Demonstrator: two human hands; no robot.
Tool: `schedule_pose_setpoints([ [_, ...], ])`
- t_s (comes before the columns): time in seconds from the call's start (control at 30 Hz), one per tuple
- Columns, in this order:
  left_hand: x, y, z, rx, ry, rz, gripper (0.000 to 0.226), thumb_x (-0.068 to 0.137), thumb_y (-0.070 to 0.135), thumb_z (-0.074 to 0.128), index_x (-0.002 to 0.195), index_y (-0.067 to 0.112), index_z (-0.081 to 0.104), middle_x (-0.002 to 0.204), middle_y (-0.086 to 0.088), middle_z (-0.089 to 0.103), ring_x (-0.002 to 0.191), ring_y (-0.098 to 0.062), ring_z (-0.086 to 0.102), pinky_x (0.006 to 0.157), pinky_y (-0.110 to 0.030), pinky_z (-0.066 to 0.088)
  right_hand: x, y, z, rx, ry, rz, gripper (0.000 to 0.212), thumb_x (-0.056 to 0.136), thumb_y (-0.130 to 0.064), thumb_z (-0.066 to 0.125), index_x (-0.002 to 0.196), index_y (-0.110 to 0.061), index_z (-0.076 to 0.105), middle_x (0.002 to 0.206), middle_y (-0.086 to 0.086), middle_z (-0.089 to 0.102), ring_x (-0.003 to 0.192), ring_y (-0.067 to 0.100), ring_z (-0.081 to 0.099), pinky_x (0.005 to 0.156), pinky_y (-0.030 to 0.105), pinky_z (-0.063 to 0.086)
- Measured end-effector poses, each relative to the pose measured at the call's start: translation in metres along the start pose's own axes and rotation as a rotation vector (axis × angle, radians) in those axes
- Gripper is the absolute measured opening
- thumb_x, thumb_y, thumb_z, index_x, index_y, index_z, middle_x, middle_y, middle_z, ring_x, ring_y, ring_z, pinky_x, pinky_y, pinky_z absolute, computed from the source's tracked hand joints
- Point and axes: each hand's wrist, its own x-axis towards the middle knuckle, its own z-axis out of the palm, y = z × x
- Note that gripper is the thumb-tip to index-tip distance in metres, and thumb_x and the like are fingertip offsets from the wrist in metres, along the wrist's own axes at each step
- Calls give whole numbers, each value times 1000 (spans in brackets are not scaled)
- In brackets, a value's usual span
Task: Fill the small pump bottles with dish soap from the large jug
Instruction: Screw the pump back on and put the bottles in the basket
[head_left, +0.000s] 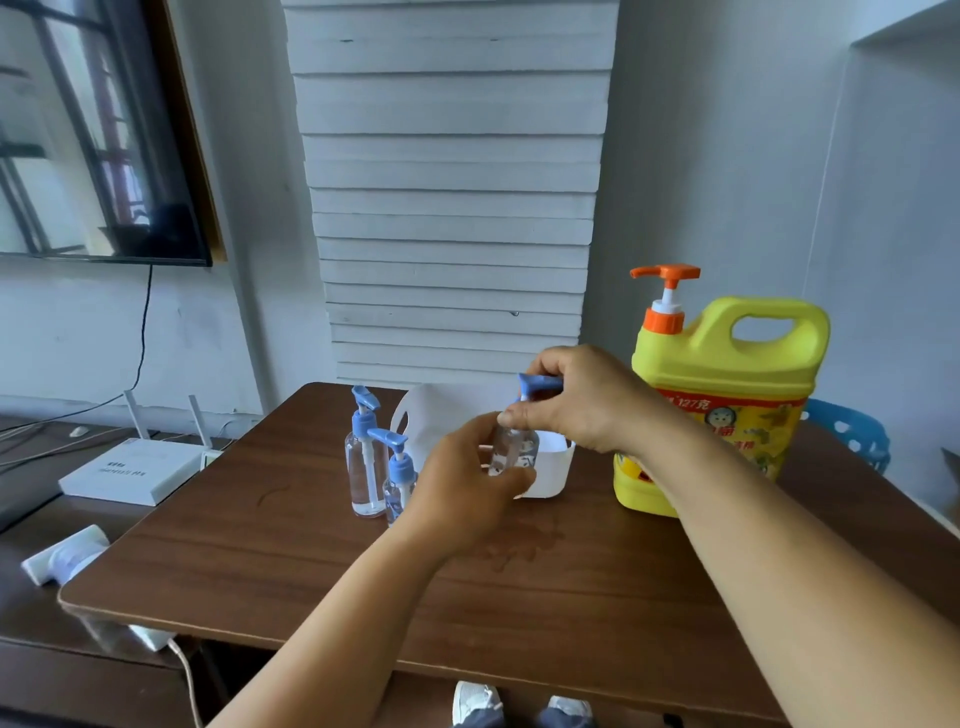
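Bottle (511, 449), a small clear one, is held just above the brown table (311, 566), directly in front of the white tub (550, 470). Left hand (467, 493) is closed around the bottle body from the near side. Right hand (576, 400) is closed on the blue pump head (537, 384), thumb and fingers pinching at the collar. Judged step: unscrewing or re-seating the pump; which of the two cannot be told. To do it well, hold the body firmly and upright with the left hand, turn only the collar with the right, and lift the pump straight so the dip tube clears the neck without dripping. Yellow jug (727, 395) with its orange pump (667, 291) stands upright at the right, just behind the right forearm; avoid knocking it. Two more pump bottles, a tall one (366, 462) and a short one (399, 483), stand untouched left of the hands. Wet marks show on the table near the hands, so grip may be slippery.
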Motion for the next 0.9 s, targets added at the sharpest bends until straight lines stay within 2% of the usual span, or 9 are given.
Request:
schedule_pose_setpoints([
  [0.1, 4, 3, -4, -40, 16, -6, 35, 75, 18, 71, 107, 26, 61, 94, 7, 68, 86, -10, 65, 67, -15, 53, 0, 11, 0, 200, 14, 50, 45, 63, -46, 79, 97, -25, 57, 84, -4, 65, 77, 14, 61, 70, 32, 50],
  [0.2, 11, 11, -7, -97, 48, -22, 34, 76, 20, 72, 107, 26, 61, 93, 5, 68, 83, -12, 67, 71, -21, 54, -4, 24, 6, 397, 24, 100, 47, 74, -41, 70, 115, -25, 53, 101, -4, 66, 96, 12, 62, 82, 30, 50],
  [0.27, 16, 20, -9, -151, 60, -23, 34, 76, 19, 72, 108, 22, 61, 93, 2, 67, 83, -15, 68, 78, -30, 56, -8, 29, 16, 448, 20, 130, 35, 84, -33, 61, 117, -25, 55, 104, -5, 67, 99, 12, 62, 86, 31, 49],
  [0.37, 23, 30, -10, -167, 58, 7, 42, 75, 19, 73, 115, 19, 59, 101, -3, 67, 86, -16, 68, 78, -25, 54, -14, 32, 28, 607, 42, 122, 21, 89, -25, 56, 107, -27, 65, 100, -3, 72, 99, 16, 64, 87, 34, 50],
  [0.5, 25, 34, -8, -211, 58, 40, 42, 73, 17, 75, 113, 20, 60, 100, -5, 69, 94, -17, 65, 87, -34, 53, -20, 35, 27, 913, -4, 37, 25, 87, -6, 57, 105, -19, 67, 103, 7, 72, 99, 15, 65, 83, 24, 50],
  [0.6, 25, 35, -8, -276, -36, 41, 32, 77, 11, 70, 107, 22, 65, 98, -8, 70, 94, -20, 66, 87, -34, 52, -24, 37, 28, 921, -23, -40, 35, 80, -2, 66, 109, -22, 65, 106, 1, 72, 103, 13, 65, 83, 22, 51],
  [0.7, 26, 38, -7, -310, -139, 55, 28, 79, 8, 68, 105, 19, 67, 93, -6, 71, 89, -17, 67, 78, -23, 53, -27, 39, 29, 917, 58, -44, 37, 76, -7, 73, 105, -28, 66, 103, 0, 73, 100, 14, 67, 81, 24, 52],
  [0.83, 31, 48, -4, -298, -37, 90, 30, 75, 26, 74, 104, 25, 65, 94, 1, 71, 88, -9, 67, 70, -13, 50, -30, 42, 26, 809, 119, -50, 41, 75, -12, 75, 112, -25, 65, 101, -1, 73, 97, 13, 67, 87, 32, 52],
  [0.9, 34, 54, -4, -353, 30, 112, 27, 72, 32, 75, 96, 24, 66, 79, 9, 71, 74, -2, 66, 61, -8, 46, -31, 42, 26, 718, 147, -44, 41, 73, -16, 76, 112, -24, 64, 99, -4, 73, 94, 9, 67, 88, 33, 52],
])
